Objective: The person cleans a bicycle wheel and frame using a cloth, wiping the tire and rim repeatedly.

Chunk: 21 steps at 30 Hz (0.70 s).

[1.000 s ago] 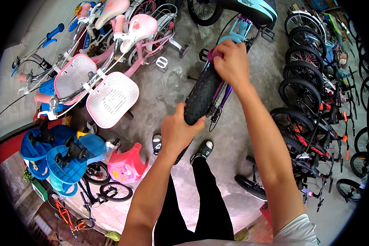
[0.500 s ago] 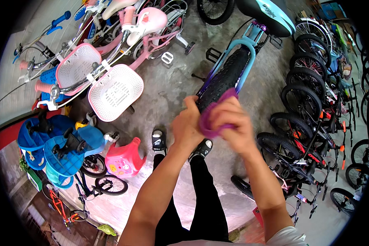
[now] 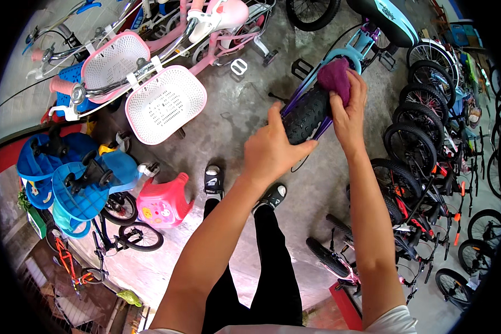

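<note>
In front of me stands a bicycle with a light blue and purple frame (image 3: 335,54) and a black and light blue saddle (image 3: 385,23). Its fat knobby black tyre (image 3: 306,116) points toward me. My left hand (image 3: 275,146) curves round the near end of the tyre, thumb and fingers spread on either side of it. Bunched in my right hand (image 3: 352,108) is a purple cloth (image 3: 336,78), pressed on the upper part of the tyre close to the frame. Part of the cloth is hidden behind the fingers.
Pink bicycles with a white basket (image 3: 166,104) crowd the left. Below them are blue plastic ride-on toys (image 3: 83,189) and a pink plastic stool (image 3: 164,203). A row of bicycles with black wheels (image 3: 412,142) lines the right. Grey concrete floor (image 3: 234,131) lies between.
My right hand has moved up and away with the cloth, from the tyre's near end to near the frame. My left hand has opened wider round the tyre. The whole view has shifted slightly.
</note>
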Each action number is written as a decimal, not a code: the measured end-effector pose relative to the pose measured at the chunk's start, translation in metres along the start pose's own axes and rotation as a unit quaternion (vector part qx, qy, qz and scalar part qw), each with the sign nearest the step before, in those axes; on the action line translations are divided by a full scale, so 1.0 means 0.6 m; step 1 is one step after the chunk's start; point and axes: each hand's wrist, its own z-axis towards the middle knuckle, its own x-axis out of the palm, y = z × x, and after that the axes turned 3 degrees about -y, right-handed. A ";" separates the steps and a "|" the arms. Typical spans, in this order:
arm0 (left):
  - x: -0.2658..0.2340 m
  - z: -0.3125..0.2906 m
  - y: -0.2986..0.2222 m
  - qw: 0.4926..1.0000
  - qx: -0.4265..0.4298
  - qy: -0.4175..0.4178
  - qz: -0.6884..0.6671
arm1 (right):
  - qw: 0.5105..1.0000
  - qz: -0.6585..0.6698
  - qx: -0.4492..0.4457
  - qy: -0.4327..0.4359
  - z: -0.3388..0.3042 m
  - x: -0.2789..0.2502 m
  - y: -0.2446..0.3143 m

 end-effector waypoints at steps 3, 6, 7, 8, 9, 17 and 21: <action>-0.007 -0.042 0.046 0.996 0.045 -0.050 -0.066 | 0.999 0.014 0.031 -0.016 0.012 0.005 -0.037; 0.005 -0.085 0.088 0.998 -0.001 -0.037 -0.047 | 0.996 0.038 0.072 0.031 0.043 -0.007 -0.019; 0.010 -0.088 0.089 0.999 -0.031 -0.020 -0.029 | 0.994 0.057 0.081 0.048 0.052 -0.010 -0.017; 0.012 -0.088 0.089 0.999 -0.033 -0.011 -0.014 | 0.997 0.053 0.054 0.026 0.052 -0.009 -0.011; 0.013 -0.087 0.087 0.999 -0.034 -0.002 0.002 | 0.996 0.068 0.026 0.051 0.054 -0.011 -0.004; 0.027 -0.107 0.108 1.000 -0.002 -0.010 0.015 | 0.970 0.142 -0.100 0.169 -0.027 -0.014 0.131; 0.035 -0.107 0.140 0.999 0.053 0.004 -0.011 | 0.884 0.413 0.012 0.217 -0.083 -0.035 0.193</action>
